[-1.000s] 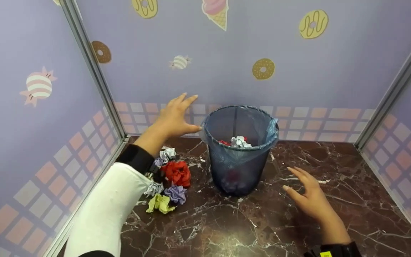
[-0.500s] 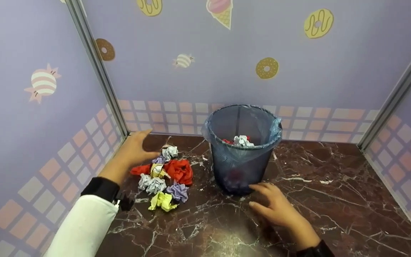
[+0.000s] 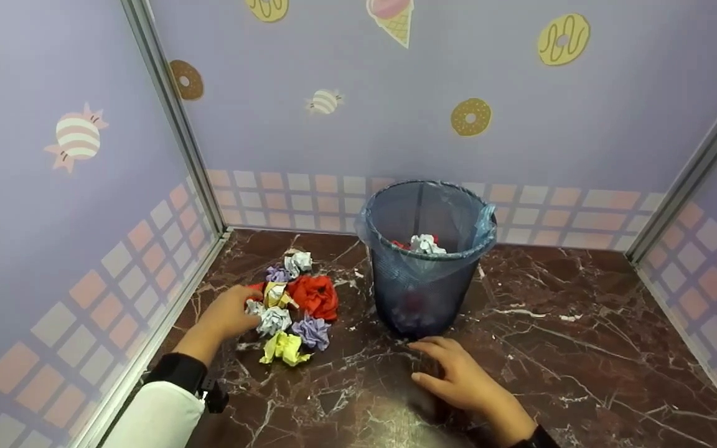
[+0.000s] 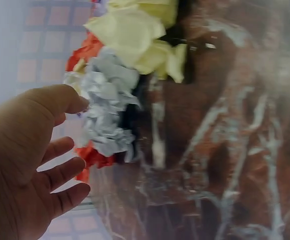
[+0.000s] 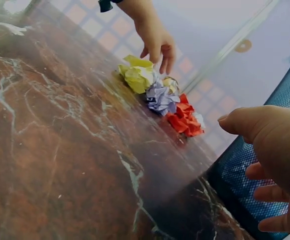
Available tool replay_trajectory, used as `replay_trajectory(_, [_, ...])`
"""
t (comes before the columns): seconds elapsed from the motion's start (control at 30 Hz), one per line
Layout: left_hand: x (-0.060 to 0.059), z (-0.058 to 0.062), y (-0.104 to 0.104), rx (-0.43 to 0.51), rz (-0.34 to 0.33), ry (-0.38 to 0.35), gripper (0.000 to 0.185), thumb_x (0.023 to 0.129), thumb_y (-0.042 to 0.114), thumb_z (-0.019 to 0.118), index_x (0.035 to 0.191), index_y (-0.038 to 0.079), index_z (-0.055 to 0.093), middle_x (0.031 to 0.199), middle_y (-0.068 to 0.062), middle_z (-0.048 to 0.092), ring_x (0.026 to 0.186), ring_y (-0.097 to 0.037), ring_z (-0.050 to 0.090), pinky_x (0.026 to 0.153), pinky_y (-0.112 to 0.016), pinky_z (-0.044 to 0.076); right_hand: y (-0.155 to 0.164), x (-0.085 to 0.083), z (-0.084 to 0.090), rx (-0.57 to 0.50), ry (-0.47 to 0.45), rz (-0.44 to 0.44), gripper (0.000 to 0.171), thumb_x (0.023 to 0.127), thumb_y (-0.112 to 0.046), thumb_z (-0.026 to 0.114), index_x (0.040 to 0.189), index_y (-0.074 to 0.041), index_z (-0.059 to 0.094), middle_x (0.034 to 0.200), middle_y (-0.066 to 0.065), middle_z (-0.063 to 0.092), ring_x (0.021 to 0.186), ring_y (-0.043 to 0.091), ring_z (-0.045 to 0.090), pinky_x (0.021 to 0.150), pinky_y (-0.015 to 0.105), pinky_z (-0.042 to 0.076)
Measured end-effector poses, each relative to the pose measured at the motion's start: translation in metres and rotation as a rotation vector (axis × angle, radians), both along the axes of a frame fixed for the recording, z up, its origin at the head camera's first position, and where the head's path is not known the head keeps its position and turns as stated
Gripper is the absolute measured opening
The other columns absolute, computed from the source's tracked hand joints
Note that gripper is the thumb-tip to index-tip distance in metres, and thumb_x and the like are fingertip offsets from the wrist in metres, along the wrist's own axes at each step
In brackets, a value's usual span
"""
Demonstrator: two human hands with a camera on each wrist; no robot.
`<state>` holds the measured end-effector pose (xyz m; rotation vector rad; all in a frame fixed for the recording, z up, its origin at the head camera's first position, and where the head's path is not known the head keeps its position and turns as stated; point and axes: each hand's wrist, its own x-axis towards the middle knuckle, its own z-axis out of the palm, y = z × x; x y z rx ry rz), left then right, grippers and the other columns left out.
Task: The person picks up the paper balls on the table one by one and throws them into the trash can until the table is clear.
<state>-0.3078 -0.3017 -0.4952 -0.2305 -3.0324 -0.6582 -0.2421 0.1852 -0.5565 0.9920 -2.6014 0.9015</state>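
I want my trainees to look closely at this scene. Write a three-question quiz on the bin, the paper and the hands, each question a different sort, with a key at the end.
1. True or false: a plastic liner is folded over the rim of the bin.

2. Multiple choice: in the head view, where is the right hand?
A) inside the bin
B) in front of the bin
C) behind the bin

3. Fill in: of the paper balls near the left hand, the lowest in the head view is the ____.

Key: 1: true. 2: B. 3: yellow ball.
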Motion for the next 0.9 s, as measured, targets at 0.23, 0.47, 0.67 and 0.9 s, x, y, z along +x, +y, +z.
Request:
replay_trajectory(0.23, [0.002,-0.021,0.0,0.017,-0.015,-0.004,0.057,0.071,0.011,0.074,0.127,0.005,0.07,0.131,-0.023,0.066,0.119,-0.04,0.063,0.099,-0.057,0.052,0.004,0.001,-0.003,-0.023,-0.013,-0.001,0.049,0.093,-0.045,0.073,0.137,-0.023,0.065,0.134,-0.001,0.064,0.126,0.025,0.06,0.104,0.052,0.051])
replay_trajectory(0.47, [0.003,-0.027,0.001,0.042,-0.016,-0.003,0.051,0.072,0.009,0.074,0.122,-0.003,0.068,0.125,-0.026,0.067,0.119,-0.043,0.062,0.103,-0.059,0.049,0.008,-0.001,-0.001,-0.031,-0.03,-0.003,0.049,0.094,-0.045,0.072,0.137,-0.022,0.065,0.135,-0.001,0.064,0.125,0.024,0.06,0.103,0.052,0.052])
replay_trajectory(0.67, [0.003,-0.029,0.001,0.077,-0.005,-0.005,0.038,0.073,0.007,0.074,0.11,0.003,0.067,0.114,-0.019,0.069,0.104,-0.035,0.063,0.093,-0.054,0.051,0.011,-0.002,-0.002,-0.031,-0.073,-0.021,0.047,0.095,-0.047,0.07,0.138,-0.027,0.064,0.135,-0.003,0.063,0.127,0.025,0.059,0.105,0.054,0.05])
replay_trajectory(0.9, [0.002,-0.032,0.0,0.083,-0.007,-0.011,0.035,0.073,0.008,0.074,0.106,0.006,0.065,0.106,-0.015,0.068,0.094,-0.03,0.06,0.084,-0.049,0.051,0.012,-0.003,-0.003,-0.035,-0.08,-0.025,0.046,0.096,-0.048,0.068,0.138,-0.031,0.063,0.135,-0.006,0.063,0.127,0.024,0.059,0.105,0.054,0.05])
